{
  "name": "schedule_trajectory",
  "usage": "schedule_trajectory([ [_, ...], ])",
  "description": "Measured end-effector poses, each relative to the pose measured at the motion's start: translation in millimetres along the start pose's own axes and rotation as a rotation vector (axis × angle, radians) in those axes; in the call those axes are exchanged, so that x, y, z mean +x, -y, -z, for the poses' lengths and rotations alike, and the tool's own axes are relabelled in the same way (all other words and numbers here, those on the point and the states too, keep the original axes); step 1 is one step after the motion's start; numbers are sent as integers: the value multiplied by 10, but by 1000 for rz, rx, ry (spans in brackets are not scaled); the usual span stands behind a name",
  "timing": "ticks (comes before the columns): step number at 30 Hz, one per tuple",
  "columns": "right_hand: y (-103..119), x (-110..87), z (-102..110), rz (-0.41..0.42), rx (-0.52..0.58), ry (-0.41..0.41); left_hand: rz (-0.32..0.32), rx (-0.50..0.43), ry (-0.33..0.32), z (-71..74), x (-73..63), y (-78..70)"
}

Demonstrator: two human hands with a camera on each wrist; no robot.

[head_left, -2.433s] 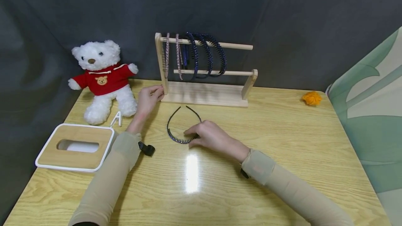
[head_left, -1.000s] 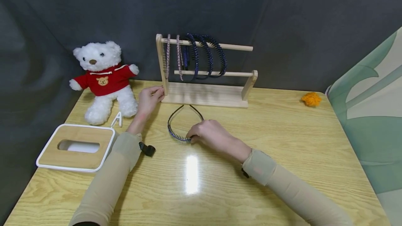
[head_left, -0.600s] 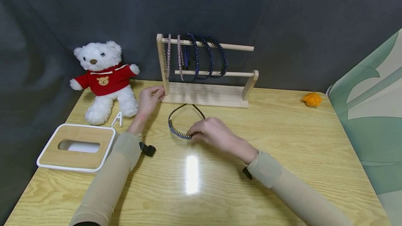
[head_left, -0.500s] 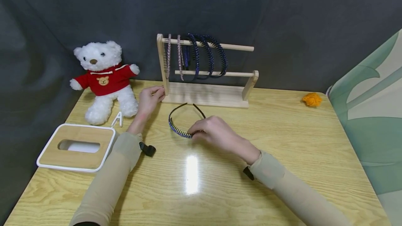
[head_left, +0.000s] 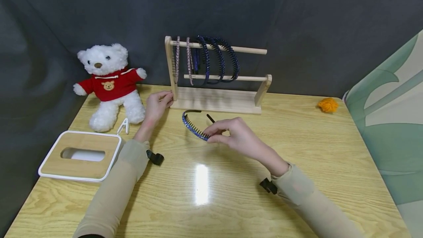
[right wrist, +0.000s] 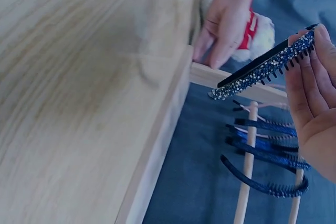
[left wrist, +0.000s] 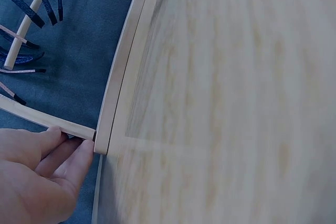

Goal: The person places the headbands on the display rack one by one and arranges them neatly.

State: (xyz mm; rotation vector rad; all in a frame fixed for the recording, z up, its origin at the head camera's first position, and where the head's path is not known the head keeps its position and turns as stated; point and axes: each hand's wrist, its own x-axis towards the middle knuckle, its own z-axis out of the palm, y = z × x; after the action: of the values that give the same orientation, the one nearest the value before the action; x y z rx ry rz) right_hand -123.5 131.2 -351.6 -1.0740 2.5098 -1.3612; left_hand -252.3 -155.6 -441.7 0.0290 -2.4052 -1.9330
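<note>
In my right hand (head_left: pixel 242 137) I pinch a dark toothed headband (head_left: pixel 195 128) with blue glitter, lifted and tilted above the table. The right wrist view shows the sparkly headband (right wrist: pixel 270 66) edge-on between thumb and fingers. My left hand (head_left: pixel 156 105) touches the left end of a wooden headband rack (head_left: pixel 216 98); in the left wrist view the fingertips of that left hand (left wrist: pixel 47 171) rest against the outer side of its upright and base corner. Two pink headbands (head_left: pixel 189 60) and several dark blue headbands (head_left: pixel 219 60) hang on the rack's upper bar.
A white teddy bear (head_left: pixel 110 83) in a red sweater sits at the back left. Before it stand a white letter A (head_left: pixel 123 125) and a tissue box (head_left: pixel 79 155) with a wooden lid. An orange yarn-like bundle (head_left: pixel 328 104) lies at the far right of the table (head_left: pixel 297 139).
My right hand has taken hold of the headband, raised it from the table and shifted slightly right, turning its glittery side into view. My left hand stays at the rack.
</note>
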Motion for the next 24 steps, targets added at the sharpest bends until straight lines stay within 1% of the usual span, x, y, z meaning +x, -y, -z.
schedule_trajectory([
  [5, 79, -56, 102, -59, 56, -49, 3, -8, -2, -2, -3, 2],
  [10, 134, -106, 180, -113, 84, -70, 1, -14, 1, 1, -4, 10],
  [17, 179, -156, 281, -136, 163, -134, -11, -3, 9, -3, 7, 4],
  [22, 217, -190, 346, -172, 223, -185, -2, -5, 13, 6, 5, 1],
  [24, 227, -210, 379, -169, 246, -214, 2, -7, 14, 8, 5, -4],
])
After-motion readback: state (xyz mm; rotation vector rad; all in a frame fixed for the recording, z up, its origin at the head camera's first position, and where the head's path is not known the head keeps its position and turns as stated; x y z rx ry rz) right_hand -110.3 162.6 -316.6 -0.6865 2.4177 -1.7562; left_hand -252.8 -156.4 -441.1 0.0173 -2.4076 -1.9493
